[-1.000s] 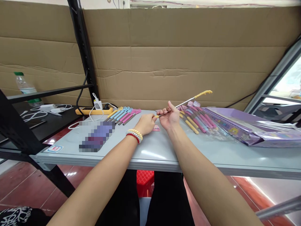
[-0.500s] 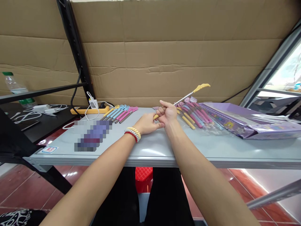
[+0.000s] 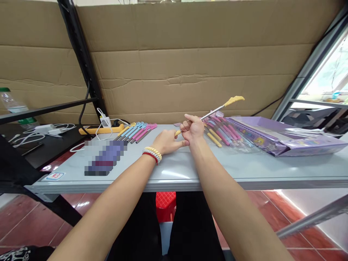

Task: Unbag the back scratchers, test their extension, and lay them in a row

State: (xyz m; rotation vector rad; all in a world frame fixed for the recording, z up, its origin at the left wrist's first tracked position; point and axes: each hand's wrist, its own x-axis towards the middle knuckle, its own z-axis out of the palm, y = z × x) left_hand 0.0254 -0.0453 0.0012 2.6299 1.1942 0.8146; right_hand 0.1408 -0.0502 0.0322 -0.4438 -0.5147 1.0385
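Note:
A yellow telescopic back scratcher (image 3: 234,100) slants up to the right, its metal rod drawn out and its claw-shaped head near the cardboard. My right hand (image 3: 192,129) is closed around it, fingers curled. The yellow handle end shows between both hands, and my left hand (image 3: 166,141) grips it there, thumb stretched toward my right palm. Left of my hands lie several loose back scratchers (image 3: 138,132) in yellow, blue and pink, heads facing away. Several more back scratchers in clear plastic (image 3: 224,132) lie in a pile beside my right hand.
A purple printed box (image 3: 285,136) lies open at the right of the grey table (image 3: 174,172). At the left are a pixelated flat item (image 3: 106,158), a yellow power strip (image 3: 95,129) with a white charger (image 3: 105,120), and cables. Cardboard (image 3: 168,65) walls off the back.
The view has shifted slightly. My right index finger has curled in a little more. Both hands stay on the back scratcher, which keeps nearly the same slant.

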